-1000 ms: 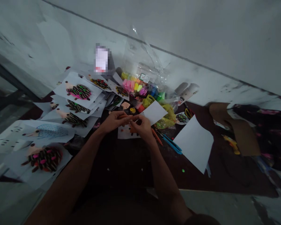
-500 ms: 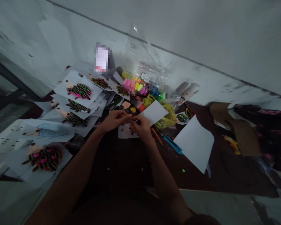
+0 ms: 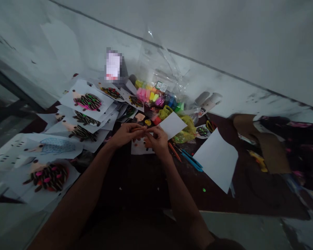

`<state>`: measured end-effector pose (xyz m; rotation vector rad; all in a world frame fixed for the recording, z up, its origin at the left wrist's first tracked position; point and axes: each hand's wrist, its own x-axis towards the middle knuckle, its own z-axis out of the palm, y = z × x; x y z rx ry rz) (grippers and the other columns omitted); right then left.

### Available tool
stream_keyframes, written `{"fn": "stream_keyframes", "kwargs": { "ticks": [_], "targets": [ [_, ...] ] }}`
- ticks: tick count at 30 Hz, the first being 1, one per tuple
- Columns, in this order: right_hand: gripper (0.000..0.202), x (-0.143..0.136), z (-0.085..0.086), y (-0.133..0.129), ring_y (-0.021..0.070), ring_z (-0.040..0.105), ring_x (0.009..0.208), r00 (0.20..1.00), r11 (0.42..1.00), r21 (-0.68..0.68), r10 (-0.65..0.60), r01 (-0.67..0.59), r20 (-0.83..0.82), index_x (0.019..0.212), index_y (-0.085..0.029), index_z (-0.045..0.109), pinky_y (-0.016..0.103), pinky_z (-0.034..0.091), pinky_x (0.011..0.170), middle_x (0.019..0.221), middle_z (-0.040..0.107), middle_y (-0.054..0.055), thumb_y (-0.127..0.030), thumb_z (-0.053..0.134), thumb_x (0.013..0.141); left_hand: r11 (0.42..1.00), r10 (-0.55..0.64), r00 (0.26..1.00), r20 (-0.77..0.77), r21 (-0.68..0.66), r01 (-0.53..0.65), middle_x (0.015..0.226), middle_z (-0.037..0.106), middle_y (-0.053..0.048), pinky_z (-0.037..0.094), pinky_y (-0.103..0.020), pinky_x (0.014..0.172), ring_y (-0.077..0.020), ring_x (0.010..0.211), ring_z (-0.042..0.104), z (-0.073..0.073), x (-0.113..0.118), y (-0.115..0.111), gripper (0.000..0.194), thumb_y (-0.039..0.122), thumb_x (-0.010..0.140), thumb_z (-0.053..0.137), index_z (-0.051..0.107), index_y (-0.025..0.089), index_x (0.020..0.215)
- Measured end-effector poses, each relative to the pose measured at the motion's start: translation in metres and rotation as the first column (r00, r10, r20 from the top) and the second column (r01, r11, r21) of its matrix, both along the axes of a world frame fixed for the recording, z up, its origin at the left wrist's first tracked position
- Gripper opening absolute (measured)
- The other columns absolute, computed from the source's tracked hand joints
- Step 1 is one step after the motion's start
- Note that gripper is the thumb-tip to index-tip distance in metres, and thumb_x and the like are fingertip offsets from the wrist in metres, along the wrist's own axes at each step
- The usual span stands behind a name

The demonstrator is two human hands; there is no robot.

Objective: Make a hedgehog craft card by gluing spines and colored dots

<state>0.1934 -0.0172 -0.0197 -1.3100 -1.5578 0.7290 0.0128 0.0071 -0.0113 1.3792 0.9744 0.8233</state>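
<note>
My left hand (image 3: 126,134) and my right hand (image 3: 158,140) meet above a small white paper (image 3: 136,150) on the dark table. Fingertips of both are pinched together. Whatever lies between them is too small and dim to name. The paper bears brown and orange bits, partly covered by my hands. Just beyond are a peach-coloured lump (image 3: 139,117) and a small yellow lump (image 3: 147,122). Beside my right hand lie a blank white card (image 3: 173,125), an orange stick-like tool (image 3: 175,152) and a blue-handled tool (image 3: 192,161).
Papers with clay hedgehogs (image 3: 87,101) pile up on the left. A clear bag of coloured clay packs (image 3: 153,95) leans by the wall. A yellow plastic bag (image 3: 187,128), a white sheet (image 3: 219,159), brown cardboard (image 3: 272,152) and dark patterned cloth (image 3: 302,149) lie rightward.
My fingers have shifted very slightly, still pinched together over the small paper. Nothing else on the table has visibly moved.
</note>
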Motion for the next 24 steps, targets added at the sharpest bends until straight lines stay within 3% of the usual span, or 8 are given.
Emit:
{"fn": "stream_keyframes", "kwargs": {
  "ticks": [3,9,14,17,20,24],
  "targets": [
    [0.010,-0.001,-0.001,0.001,0.0109,0.049,0.062,1.000,1.000,0.011,0.006,-0.006,0.020,0.085,-0.022,0.080,0.024,0.046,0.057,0.087,0.064,0.003,-0.029,0.073,0.086,1.000,0.029,0.999,0.037,-0.015,-0.028,0.080,0.073,-0.005,0.047,-0.023,0.053,-0.0162,0.066,0.065,0.000,0.000,-0.001,0.050,0.060,0.075,0.078,0.076,0.016,0.098],
    [0.027,-0.012,-0.004,-0.006,0.0119,0.058,0.072,0.994,0.994,-0.014,0.105,-0.105,-0.028,0.111,-0.025,0.079,0.026,0.053,0.061,0.107,0.063,0.006,-0.037,0.063,0.094,0.980,0.191,0.972,0.140,-0.085,-0.180,0.070,0.067,-0.002,0.045,-0.022,0.050,-0.0118,0.056,0.057,0.000,0.001,0.002,0.055,0.061,0.063,0.085,0.073,0.015,0.091],
    [0.021,-0.016,-0.007,-0.007,0.0148,0.064,0.075,0.993,0.999,0.034,0.010,-0.006,-0.118,0.095,-0.023,0.081,0.026,0.054,0.064,0.094,0.071,0.005,-0.036,0.066,0.090,0.980,0.196,0.965,0.173,-0.071,-0.186,0.071,0.067,-0.002,0.043,-0.022,0.050,-0.0125,0.058,0.058,0.000,0.004,0.000,0.053,0.058,0.062,0.087,0.073,0.015,0.090],
    [0.021,-0.015,-0.006,-0.006,0.0137,0.062,0.066,0.988,0.999,-0.009,-0.035,0.034,-0.150,0.094,-0.021,0.077,0.025,0.051,0.056,0.089,0.073,0.004,-0.038,0.067,0.087,0.982,0.190,0.966,0.176,-0.037,-0.187,0.072,0.068,-0.002,0.046,-0.024,0.055,-0.0130,0.060,0.059,-0.001,0.006,-0.001,0.051,0.057,0.062,0.087,0.073,0.015,0.087],
    [0.025,-0.014,-0.005,-0.006,0.0123,0.060,0.058,0.992,0.992,-0.122,-0.027,0.012,-0.123,0.101,-0.021,0.072,0.023,0.047,0.050,0.085,0.072,0.001,-0.040,0.067,0.085,0.984,0.176,0.966,0.189,0.000,-0.179,0.075,0.070,-0.003,0.049,-0.026,0.062,-0.0145,0.065,0.061,-0.003,0.008,0.000,0.050,0.057,0.062,0.087,0.074,0.015,0.085],
    [0.019,-0.011,-0.002,-0.007,0.0130,0.059,0.053,0.997,0.985,-0.169,0.025,-0.038,-0.076,0.089,-0.021,0.068,0.024,0.047,0.049,0.072,0.068,-0.002,-0.039,0.062,0.087,0.987,0.147,0.977,0.154,0.037,-0.154,0.076,0.070,-0.003,0.049,-0.027,0.064,-0.0152,0.068,0.062,-0.004,0.009,0.002,0.047,0.056,0.067,0.085,0.075,0.014,0.086]
  ]
}}
